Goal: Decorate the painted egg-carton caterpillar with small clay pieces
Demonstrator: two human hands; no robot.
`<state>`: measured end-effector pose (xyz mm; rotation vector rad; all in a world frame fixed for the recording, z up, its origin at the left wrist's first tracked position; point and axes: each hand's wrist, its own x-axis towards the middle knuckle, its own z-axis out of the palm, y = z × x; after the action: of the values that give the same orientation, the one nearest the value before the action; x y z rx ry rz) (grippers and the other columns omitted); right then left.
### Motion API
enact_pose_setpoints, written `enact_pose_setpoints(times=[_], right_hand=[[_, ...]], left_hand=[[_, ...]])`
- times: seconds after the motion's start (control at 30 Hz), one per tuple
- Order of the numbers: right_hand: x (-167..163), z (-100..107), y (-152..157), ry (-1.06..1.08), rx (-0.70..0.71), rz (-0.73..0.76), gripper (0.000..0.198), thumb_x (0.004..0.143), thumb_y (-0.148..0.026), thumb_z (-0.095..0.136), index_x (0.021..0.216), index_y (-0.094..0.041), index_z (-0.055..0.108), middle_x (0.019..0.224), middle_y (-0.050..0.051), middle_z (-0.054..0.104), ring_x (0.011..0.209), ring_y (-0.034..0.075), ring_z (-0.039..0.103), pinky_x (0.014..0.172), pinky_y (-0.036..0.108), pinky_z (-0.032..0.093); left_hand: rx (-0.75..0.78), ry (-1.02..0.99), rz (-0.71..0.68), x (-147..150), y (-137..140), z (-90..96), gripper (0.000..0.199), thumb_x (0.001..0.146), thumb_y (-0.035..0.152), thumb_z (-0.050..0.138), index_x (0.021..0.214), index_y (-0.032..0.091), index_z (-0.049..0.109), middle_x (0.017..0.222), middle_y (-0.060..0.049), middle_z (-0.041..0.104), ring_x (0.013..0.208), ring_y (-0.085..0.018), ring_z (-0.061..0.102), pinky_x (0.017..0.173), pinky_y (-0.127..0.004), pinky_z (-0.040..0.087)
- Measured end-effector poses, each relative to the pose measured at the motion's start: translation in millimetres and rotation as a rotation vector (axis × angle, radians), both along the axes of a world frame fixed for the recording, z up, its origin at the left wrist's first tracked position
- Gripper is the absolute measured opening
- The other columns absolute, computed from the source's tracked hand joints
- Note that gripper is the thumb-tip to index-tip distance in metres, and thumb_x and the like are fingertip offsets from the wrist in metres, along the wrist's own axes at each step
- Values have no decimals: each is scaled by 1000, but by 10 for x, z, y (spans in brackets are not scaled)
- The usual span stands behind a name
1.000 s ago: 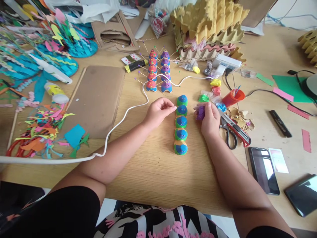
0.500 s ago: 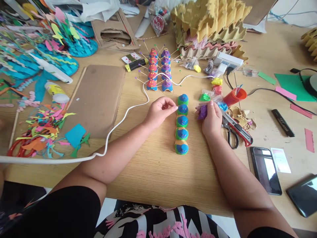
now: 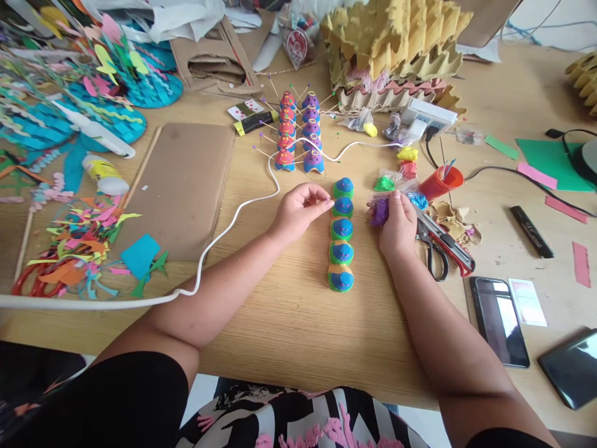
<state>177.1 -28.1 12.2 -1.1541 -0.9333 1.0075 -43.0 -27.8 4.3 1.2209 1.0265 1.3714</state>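
A strip of egg-carton cups [image 3: 341,252], coloured blue on top and green below with small faces, lies lengthwise in front of me. Just left of its upper cups is my left hand [image 3: 302,210], thumb and fingertips pinched together; what they hold, if anything, is too small to make out. My right hand [image 3: 398,225] is closed on a small plastic bag of purple clay [image 3: 380,213], to the right of the strip. Farther back stand a red egg-carton strip [image 3: 285,143] and a purple one [image 3: 313,143], both with pin-like sticks poking out.
A white cable [image 3: 242,208] crosses my left forearm. To the right lie scissors [image 3: 437,258], a red cutter [image 3: 450,246], an orange cup [image 3: 441,182] and a phone [image 3: 501,320]. Cardboard [image 3: 180,186] and paper scraps [image 3: 88,242] lie left. Egg trays [image 3: 396,43] are stacked behind.
Both hands keep nearly the same pose and place. The whole view has shifted very slightly; nothing is picked up or let go.
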Motion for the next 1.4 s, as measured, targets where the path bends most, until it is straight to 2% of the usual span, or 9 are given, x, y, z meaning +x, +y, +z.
enact_pose_setpoints(times=[0.23,0.47,0.73,0.9,1.03,1.13,1.23,1.33,1.4], right_hand=[[-10,16,-2,-7,-3,-5,57,87,-80,75,84,-23,70,67,-4,70,52,8,61,49,19,48],[-7,10,-3,-15,-15,-8,57,88,-81,74,84,-24,71,68,-4,71,53,8,61,49,20,48],[-17,7,11,5,16,-2,58,86,-81,76,83,-23,69,68,-4,70,53,8,61,48,20,48],[-21,22,2,-51,4,8,59,90,-82,69,85,-24,67,68,-4,67,53,9,60,48,21,47],[-24,43,-17,-72,-10,24,59,89,-82,69,86,-23,69,66,-4,64,54,9,59,48,21,45],[-16,37,-18,-63,3,43,50,89,-74,74,90,-25,69,68,-5,64,55,9,58,49,21,44],[6,22,-9,-57,41,52,31,88,-55,77,93,-27,64,78,-5,69,61,9,60,54,22,48],[35,36,-11,-71,52,0,20,83,-35,76,93,-28,59,84,-7,69,69,10,64,62,22,53],[59,70,-1,-116,28,-29,18,83,-29,76,94,-28,62,82,-7,68,71,10,64,64,22,54]], left_hand=[[-6,-27,-4,0,5,-7,35,75,46,99,85,21,77,82,1,76,76,-12,65,76,-27,53],[-39,-88,27,21,-9,74,42,75,56,97,86,20,78,84,-2,81,81,-14,73,83,-30,58],[-41,-91,65,5,22,73,39,88,60,84,93,20,82,83,-3,82,69,-10,59,69,-26,49],[-42,-123,58,23,26,58,37,74,48,98,85,21,77,81,0,78,76,-11,65,77,-26,53],[-43,-107,84,31,14,57,40,66,44,103,80,20,75,79,1,75,75,-10,63,76,-26,52],[-62,-109,56,28,12,78,46,69,57,101,84,20,78,83,-2,79,80,-13,68,81,-29,56],[-62,-102,23,23,22,86,50,76,66,94,91,20,81,87,-4,81,84,-15,71,85,-31,58],[-36,-103,-4,19,38,43,46,73,60,98,88,21,81,87,-3,80,82,-14,69,83,-29,56],[-12,-87,-10,15,45,-3,38,73,52,99,86,21,80,85,-1,78,79,-12,65,79,-27,54]])
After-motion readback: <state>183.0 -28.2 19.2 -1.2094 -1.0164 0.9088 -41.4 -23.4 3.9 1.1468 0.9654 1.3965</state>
